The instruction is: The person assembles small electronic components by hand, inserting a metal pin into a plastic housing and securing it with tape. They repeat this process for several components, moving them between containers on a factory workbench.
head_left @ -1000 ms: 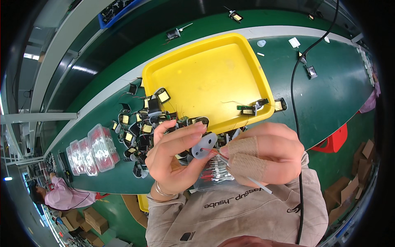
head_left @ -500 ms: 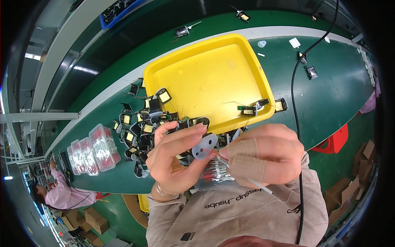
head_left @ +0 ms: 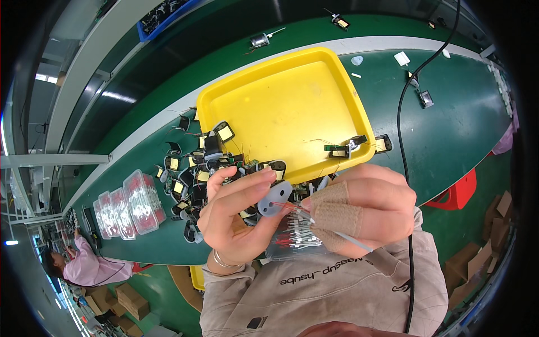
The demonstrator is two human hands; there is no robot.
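Observation:
My left hand (head_left: 238,216) pinches a grey rounded plastic cover (head_left: 275,197) with small dark holes between thumb and fingers. A thin red wire (head_left: 282,205) runs from the cover toward my right fingertips. Tan tape wraps two fingers of my right hand (head_left: 365,210), which is closed on a thin white cable (head_left: 351,241); its end sticks out below the hand. The two hands are close together. Beneath them stands a clear box holding many red and white leads (head_left: 300,233). Black-and-grey small assemblies (head_left: 203,175) with yellow pads and wires are heaped beside my left hand.
A yellow tray (head_left: 281,106) lies ahead, with a few assemblies at its near right corner. Clear boxes (head_left: 140,205) of leads stand at left. A black cable (head_left: 400,112) crosses the right side. Parts lie on a green strip (head_left: 303,33) beyond. A person in pink (head_left: 92,261) sits far left.
The cover in my left hand has shifted slightly left and tilted. The white cable end has moved up a little. Parts on the far green strip have moved right.

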